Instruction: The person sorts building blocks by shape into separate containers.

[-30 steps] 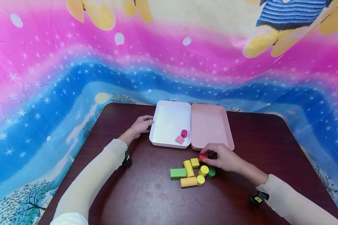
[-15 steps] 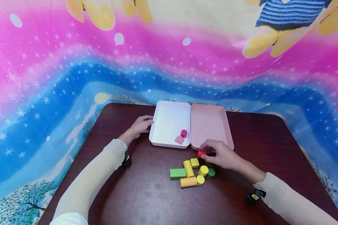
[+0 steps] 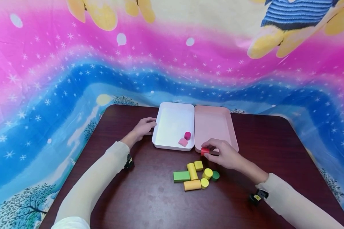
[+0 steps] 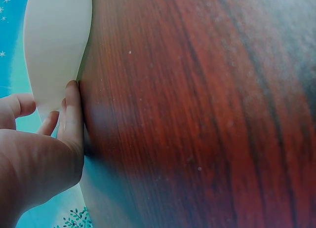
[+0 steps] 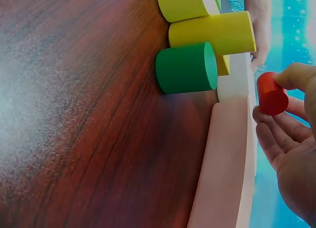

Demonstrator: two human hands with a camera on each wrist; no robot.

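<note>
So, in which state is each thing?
Left hand: touching white tray.
Right hand: pinching red cylinder.
Red cylinder: held aloft.
White tray: two pink blocks inside.
Pink tray: no block visible inside.
Green cylinder: upright.
Two yellow cylinders: upright.
Third yellow cylinder: lying.
Orange cylinder: lying.

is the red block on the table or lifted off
Lifted off: the right hand pinches the red block, and the right wrist view shows it held clear of the table.

Cream left sleeve (image 3: 94, 178), white fabric (image 3: 70, 223) at its upper end, cream right sleeve (image 3: 295, 198), black wrist devices (image 3: 262, 193) with yellow marks (image 3: 257, 197)
</note>
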